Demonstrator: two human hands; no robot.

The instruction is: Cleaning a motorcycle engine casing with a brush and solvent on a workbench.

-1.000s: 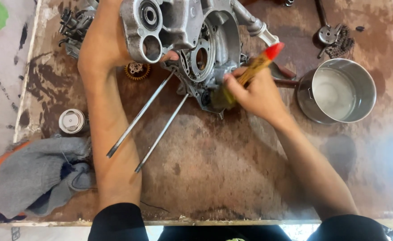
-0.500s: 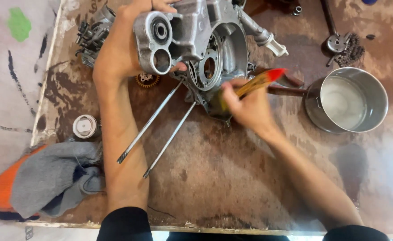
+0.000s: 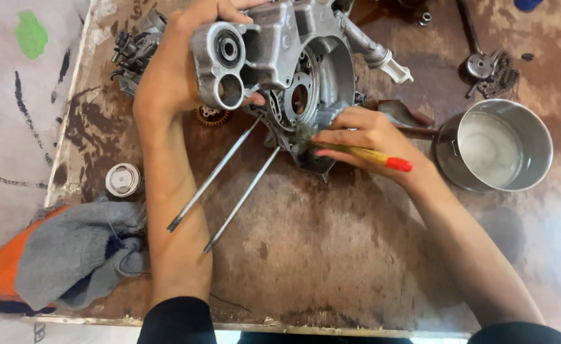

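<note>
A grey cast-metal engine casing (image 3: 274, 60) stands tilted on a stained brown board (image 3: 331, 255), with two long steel studs (image 3: 220, 172) sticking out toward me. My left hand (image 3: 178, 60) grips the casing's left side and steadies it. My right hand (image 3: 363, 137) holds a paintbrush (image 3: 357, 153) with a yellow handle and red end. Its dirty bristles press against the lower edge of the casing.
A steel saucepan (image 3: 503, 146) with cloudy liquid sits at the right. A grey and orange cloth (image 3: 57, 255) lies at the lower left, next to a small round metal part (image 3: 123, 180). A brass gear (image 3: 211, 116) and loose engine parts (image 3: 134, 48) (image 3: 491, 67) lie along the far edge.
The brush has swung so its red end now points right and down, with the bristles lower on the casing. The view has shifted, and the casing and pan sit slightly further right.
</note>
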